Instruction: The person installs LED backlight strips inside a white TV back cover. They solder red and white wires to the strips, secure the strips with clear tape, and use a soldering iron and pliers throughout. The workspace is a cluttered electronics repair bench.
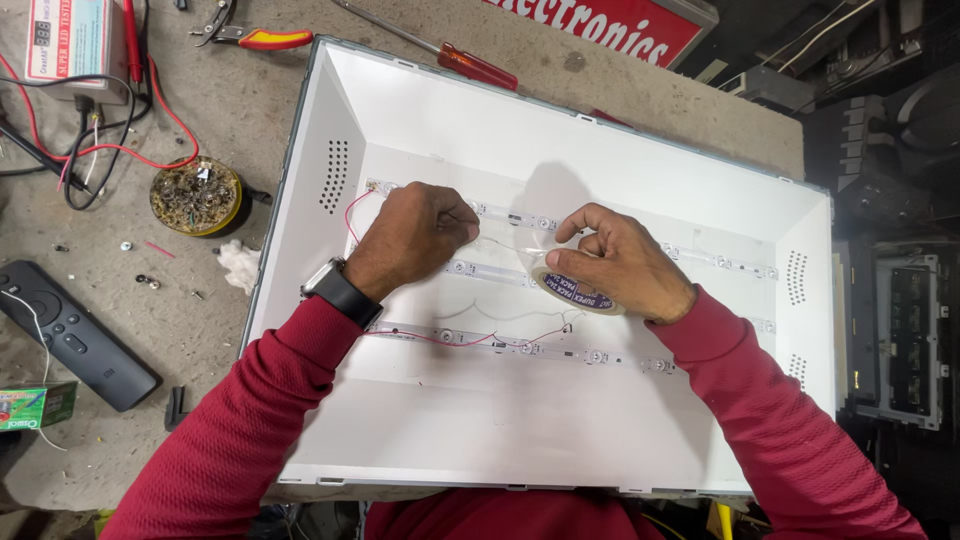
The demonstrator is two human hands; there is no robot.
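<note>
From the head view, my left hand (415, 235) sits at the centre of the frame, knuckles up, fingers curled into a closed grip that pinches the free end of clear tape (505, 240) over the upper light strip (520, 220). A dark watch (340, 290) wraps that wrist. My right hand (620, 265) lies just right of centre, its grip clenched around a tape roll (575, 290), thumb and forefinger bent over the top of it. The stretch of tape runs between both hands, just above the white panel tray (450, 420). A red wire (450, 340) trails along the lower strip beneath my wrists. On the counter (200, 330), a black remote (75, 335) lies at the left edge and a red-handled screwdriver (470, 65) at the top.
</note>
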